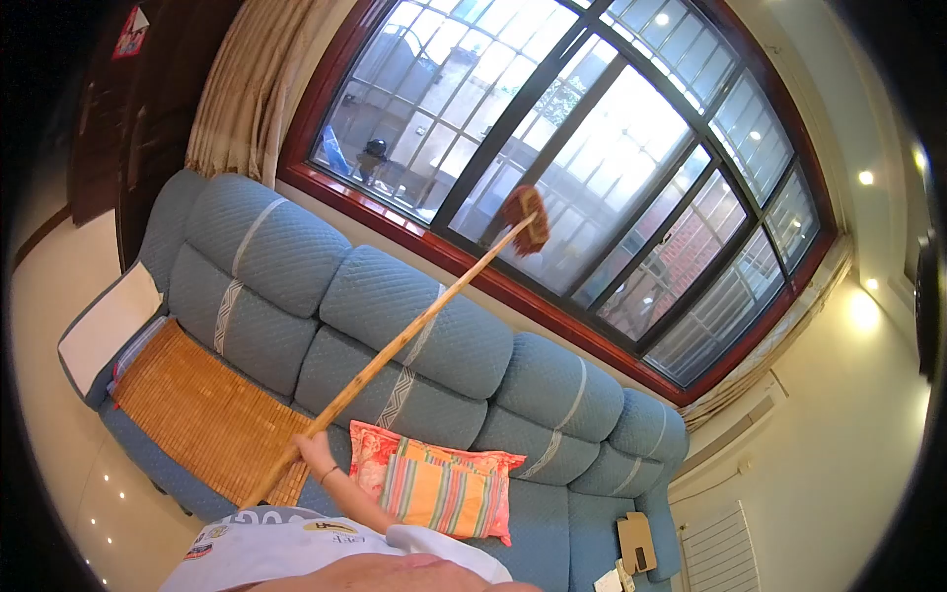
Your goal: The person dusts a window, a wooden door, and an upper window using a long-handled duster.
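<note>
My right hand point(316, 452), fingers wrapped round, grips the lower part of a long wooden pole. The pole belongs to a mop point(419, 324) that slants up to the right. Its shaggy reddish-brown mop head point(526, 219) is raised in front of the large window point(621, 128); whether it touches the glass I cannot tell. The pole's lower end reaches down to my white shirt point(296, 553). Below the hand lies a brown bamboo mat point(212, 409) on the sofa seat. My left hand does not show.
A long blue sofa point(414, 296) stands under the window's dark red frame point(365, 219). Striped orange pillows point(444, 488) and an open cardboard box point(636, 543) rest on its seat. Beige curtains point(252, 84) hang at the left. A white radiator point(720, 553) is at the lower right.
</note>
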Demonstrator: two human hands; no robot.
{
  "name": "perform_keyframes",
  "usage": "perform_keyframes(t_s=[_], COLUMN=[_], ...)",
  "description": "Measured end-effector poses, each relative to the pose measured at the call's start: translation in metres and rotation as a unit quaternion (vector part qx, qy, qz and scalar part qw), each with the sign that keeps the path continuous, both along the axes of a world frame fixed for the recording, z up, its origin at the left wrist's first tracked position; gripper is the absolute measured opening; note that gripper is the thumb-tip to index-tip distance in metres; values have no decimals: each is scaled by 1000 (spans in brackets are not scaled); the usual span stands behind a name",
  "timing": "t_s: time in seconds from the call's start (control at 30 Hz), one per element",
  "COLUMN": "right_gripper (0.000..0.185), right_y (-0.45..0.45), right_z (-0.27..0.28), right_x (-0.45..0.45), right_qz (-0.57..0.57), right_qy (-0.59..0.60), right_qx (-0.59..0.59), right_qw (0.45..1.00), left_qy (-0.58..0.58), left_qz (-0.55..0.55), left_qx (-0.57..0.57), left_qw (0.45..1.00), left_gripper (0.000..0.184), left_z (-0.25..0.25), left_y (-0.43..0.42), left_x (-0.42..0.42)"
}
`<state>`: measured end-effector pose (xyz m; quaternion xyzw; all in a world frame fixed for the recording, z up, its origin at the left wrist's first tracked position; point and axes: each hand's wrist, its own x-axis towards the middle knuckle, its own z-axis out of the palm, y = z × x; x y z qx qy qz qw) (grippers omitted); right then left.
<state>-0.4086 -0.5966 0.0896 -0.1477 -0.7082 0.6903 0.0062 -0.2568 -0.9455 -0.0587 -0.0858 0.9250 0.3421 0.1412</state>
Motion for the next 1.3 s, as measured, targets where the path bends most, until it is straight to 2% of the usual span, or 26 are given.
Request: perform_keyframes(t_s=[0.03, 0.1, 0.13, 0.17, 0.23, 0.27, 0.33, 0.4, 0.43, 0.5, 0.53, 0.6, 0.73, 0.8, 0.83, 0.93, 1.0, 1.03, 1.1, 1.2, 1.27, 1.3], right_gripper=[17, 16, 18, 21, 38, 40, 48, 60, 66, 73, 73, 68, 56, 41, 41, 22, 27, 33, 31, 26, 21, 18], right_y=[12, 38, 50, 63, 87, 101, 130, 158, 170, 191, 202, 224, 221, 222, 221, 214, 211, 211, 203, 192, 178, 171], right_z=[18, 47, 66, 98, 146, 172, 224, 272, 295, 329, 330, 327, 329, 309, 298, 261, 231, 218, 206, 165, 146, 136], right_x=[-9, -35, -46, -54, -78, -89, -109, -122, -126, -131, -147, -170, -151, -152, -151, -145, -148, -148, -136, -129, -114, -106], right_qz=[13, -5, -14, -22, -78, -78, -83, -82, -77, -100, -102, -148, -158, -166, -168, -133, -150, -159, -160, -159, -137, -110], right_qy=[17, 136, 145, 155, 217, 259, 331, 385, 409, 383, 384, 445, 373, 352, 351, 318, 313, 311, 296, 262, 247, 232], right_qx=[16, 11, -24, -60, -53, -34, -10, 21, 46, 78, 75, 138, 71, 84, 81, 51, 44, 41, 24, -18, -30, -41], right_qw=[1000, 991, 989, 986, 972, 962, 940, 919, 908, 915, 915, 872, 912, 917, 917, 937, 937, 936, 942, 952, 959, 965], left_qy=[4, 12, 20, 28, 51, 59, 64, 101, 128, 148, 157, 163, 156, 137, 129, 99, 110, 91, 46, 7, 61, 57], left_qz=[-6, -23, -35, -49, -75, -73, -40, -103, -107, -123, -131, -141, -150, -141, -140, -143, -149, -141, -122, -119, -106, -99], left_qx=[-3, -7, -8, -6, 19, 53, 175, 163, 203, 216, 227, 244, 222, 207, 223, 251, 194, 200, 200, 135, 95, 71], left_qw=[1000, 1000, 999, 998, 996, 994, 982, 976, 965, 957, 952, 946, 951, 958, 956, 952, 963, 965, 971, 984, 988, 991], left_gripper=[29, 29, 29, 29, 29, 29, 27, 23, 21, 22, 23, 23, 25, 26, 26, 26, 25, 25, 24, 24, 28, 28], left_z=[-1, -5, -8, -12, -4, 19, 96, 164, 169, 211, 225, 241, 243, 223, 211, 167, 149, 147, 147, 108, 48, 35], left_y=[3, 13, 22, 32, 69, 93, 152, 197, 217, 251, 267, 285, 293, 287, 280, 249, 228, 220, 198, 155, 122, 107], left_x=[-3, -14, -22, -34, -67, -82, -107, -130, -148, -167, -178, -184, -182, -175, -172, -159, -147, -136, -114, -95, -90, -80])
